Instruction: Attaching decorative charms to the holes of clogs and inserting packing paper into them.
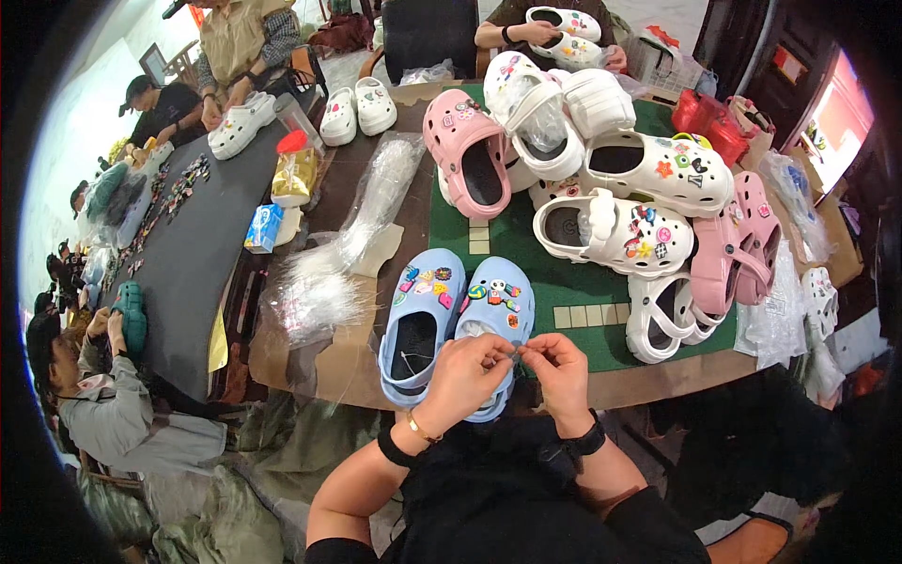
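A pair of light blue clogs lies at the table's near edge, toes pointing away from me. Colourful charms sit on the uppers of both the left clog (425,293) and the right clog (496,299). Over the heel of the right clog, my left hand (462,378) is closed in a pinch. My right hand (561,372) pinches right beside it, the fingertips of both almost meeting. What they hold is too small to make out. A thin clear plastic loop (411,364) shows inside the left clog.
White and pink clogs (467,155) are piled on the green mat (564,352). Left of the blue pair lies a bundle of clear plastic ties (324,282). Beyond it stand a red-lidded jar (293,169) and a blue box (264,228). Co-workers handle clogs around the tables.
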Available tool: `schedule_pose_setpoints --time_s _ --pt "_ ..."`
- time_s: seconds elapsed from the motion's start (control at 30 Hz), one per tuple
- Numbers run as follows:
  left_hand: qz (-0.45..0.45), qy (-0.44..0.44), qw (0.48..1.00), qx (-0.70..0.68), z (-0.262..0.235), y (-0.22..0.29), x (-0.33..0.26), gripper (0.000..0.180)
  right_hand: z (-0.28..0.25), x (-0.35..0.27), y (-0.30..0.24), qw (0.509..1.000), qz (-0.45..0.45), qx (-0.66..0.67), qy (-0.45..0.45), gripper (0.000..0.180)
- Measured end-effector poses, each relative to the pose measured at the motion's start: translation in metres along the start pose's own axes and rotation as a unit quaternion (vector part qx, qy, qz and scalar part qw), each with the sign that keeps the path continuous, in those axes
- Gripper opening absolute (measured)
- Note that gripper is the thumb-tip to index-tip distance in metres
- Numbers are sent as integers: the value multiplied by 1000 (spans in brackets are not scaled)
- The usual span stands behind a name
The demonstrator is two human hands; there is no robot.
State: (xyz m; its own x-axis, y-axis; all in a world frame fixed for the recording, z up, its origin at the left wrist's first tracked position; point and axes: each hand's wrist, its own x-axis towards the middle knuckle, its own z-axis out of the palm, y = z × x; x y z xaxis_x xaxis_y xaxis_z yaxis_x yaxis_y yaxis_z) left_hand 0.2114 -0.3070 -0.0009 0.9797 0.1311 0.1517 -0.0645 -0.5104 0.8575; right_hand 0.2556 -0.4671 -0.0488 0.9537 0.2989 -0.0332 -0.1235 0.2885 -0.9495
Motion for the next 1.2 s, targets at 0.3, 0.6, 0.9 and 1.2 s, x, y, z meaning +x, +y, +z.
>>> schedule_pose_setpoints --time_s 0.3,0.6,0.9,1.2 --pt "46 -8 998 36 -2 1 -1 10 -3 0 -5 999 0 -52 -4 9" --pt "48 -18 997 49 -2 0 1 9 -4 1 -15 992 -6 -124 -39 10" --pt "99 -19 991 87 -2 -6 -1 7 -8 1 -5 988 15 -139 -67 9" --pt "141 -4 987 71 -2 -12 -1 8 -10 6 -18 979 55 -151 -126 8"
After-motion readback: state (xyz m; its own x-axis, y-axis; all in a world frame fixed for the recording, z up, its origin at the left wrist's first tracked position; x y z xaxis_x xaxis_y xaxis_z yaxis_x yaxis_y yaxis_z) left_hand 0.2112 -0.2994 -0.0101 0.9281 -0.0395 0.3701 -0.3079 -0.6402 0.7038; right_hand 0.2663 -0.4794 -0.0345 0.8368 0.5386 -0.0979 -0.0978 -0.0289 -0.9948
